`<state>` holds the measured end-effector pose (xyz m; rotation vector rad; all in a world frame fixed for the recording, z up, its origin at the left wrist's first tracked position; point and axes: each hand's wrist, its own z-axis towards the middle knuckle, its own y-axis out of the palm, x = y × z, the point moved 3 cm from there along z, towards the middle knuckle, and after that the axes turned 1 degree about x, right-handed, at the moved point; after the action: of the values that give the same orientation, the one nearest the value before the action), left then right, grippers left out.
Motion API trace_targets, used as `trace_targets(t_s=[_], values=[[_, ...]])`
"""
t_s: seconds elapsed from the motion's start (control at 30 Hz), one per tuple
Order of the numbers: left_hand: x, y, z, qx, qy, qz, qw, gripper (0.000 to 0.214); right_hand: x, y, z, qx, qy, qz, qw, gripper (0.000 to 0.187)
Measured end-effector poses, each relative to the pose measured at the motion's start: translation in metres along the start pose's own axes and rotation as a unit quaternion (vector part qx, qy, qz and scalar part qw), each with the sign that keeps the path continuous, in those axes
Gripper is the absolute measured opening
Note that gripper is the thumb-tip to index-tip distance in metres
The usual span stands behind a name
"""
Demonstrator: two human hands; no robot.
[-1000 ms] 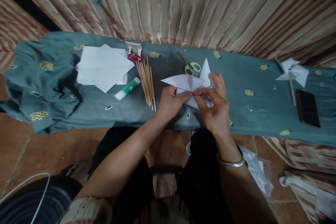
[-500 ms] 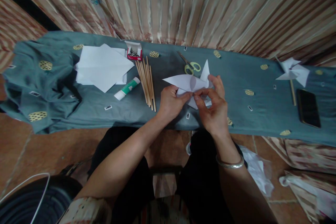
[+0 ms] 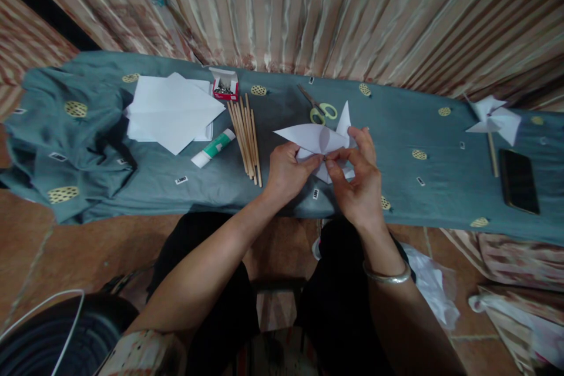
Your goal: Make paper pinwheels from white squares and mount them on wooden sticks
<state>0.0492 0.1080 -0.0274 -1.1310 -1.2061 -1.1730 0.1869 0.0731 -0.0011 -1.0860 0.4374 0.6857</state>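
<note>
A white paper pinwheel [image 3: 314, 138], its blades folded in and pointed tips sticking out, is held over the table's near edge. My left hand [image 3: 288, 171] is closed on its left side, with the thumb pressed toward the centre. The thumb and forefinger of my right hand [image 3: 359, 179] pinch at that centre, where a tiny dark spot shows between the fingertips, too small to name. Its other fingers are raised by the right-hand blade. Just behind the paper lie scissors [image 3: 323, 113] with light green handles.
Left of my hands lie several wooden sticks [image 3: 247, 141], a glue stick [image 3: 214, 148], an open red-and-white box [image 3: 225, 87] of small metal pins and stacked white paper [image 3: 174, 108]. A pinwheel on a stick [image 3: 493, 120] and a phone [image 3: 519, 182] lie far right. A curtain [image 3: 282, 12] hangs behind.
Almost nothing differs. Both hands keep their hold at the pinwheel's centre, with only a very slight shift of the right fingers.
</note>
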Motion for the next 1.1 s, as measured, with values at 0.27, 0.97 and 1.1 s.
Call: trace_targets(t_s=[0.27,0.97,1.1], values=[[0.0029,-0.0005,-0.0014,-0.01,0.025,0.033,0.999,0.008,0.0039,0.0014,0.0013,-0.006,0.012,0.022,1.0,0.007],[0.0026,0.0002,-0.0027,-0.02,0.031,0.067,0.997,0.012,0.0095,0.0042,0.0008,-0.01,0.024,0.032,0.999,0.006],[0.0022,0.0001,-0.0027,-0.019,0.032,0.069,0.997,0.011,0.0086,0.0045,0.001,-0.008,0.024,0.034,0.999,0.006]])
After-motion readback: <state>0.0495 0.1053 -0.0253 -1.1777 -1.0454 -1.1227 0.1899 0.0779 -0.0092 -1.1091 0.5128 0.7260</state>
